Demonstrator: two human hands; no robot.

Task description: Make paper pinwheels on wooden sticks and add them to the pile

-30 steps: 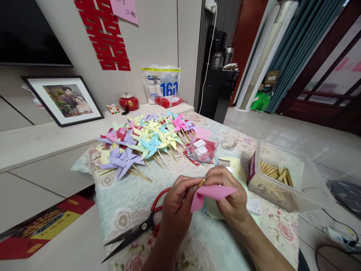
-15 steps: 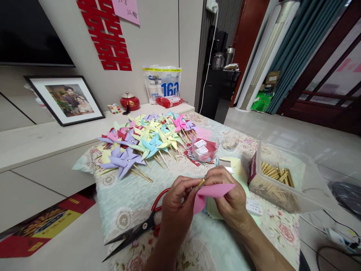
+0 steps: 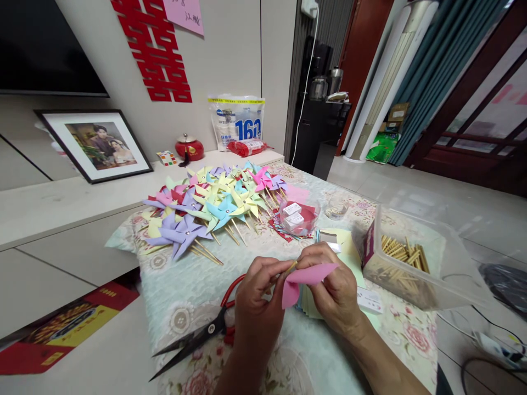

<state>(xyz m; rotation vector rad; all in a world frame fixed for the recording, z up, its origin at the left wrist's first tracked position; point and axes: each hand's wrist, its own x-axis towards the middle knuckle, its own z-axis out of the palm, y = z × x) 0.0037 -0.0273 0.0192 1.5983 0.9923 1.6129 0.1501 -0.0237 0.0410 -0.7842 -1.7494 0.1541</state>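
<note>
Since a second ago my hands have drawn slightly closer together and the pink paper (image 3: 307, 280) has folded tighter, its tip less spread toward three o'clock. My left hand (image 3: 257, 307) pinches the wooden stick (image 3: 289, 268) between thumb and fingertips, angled up so its end meets the paper. My right hand (image 3: 333, 285) is closed around the pink paper, fingers curled over the folds to keep them gathered at the stick. Both sit low above the bench (image 3: 181, 285). At nine o'clock from my left hand lie the scissors (image 3: 197, 334), within reach. At eleven o'clock the finished pinwheels (image 3: 206, 211) are heaped out of the way; at three o'clock the clear box of sticks (image 3: 405, 263) stands near.
</note>
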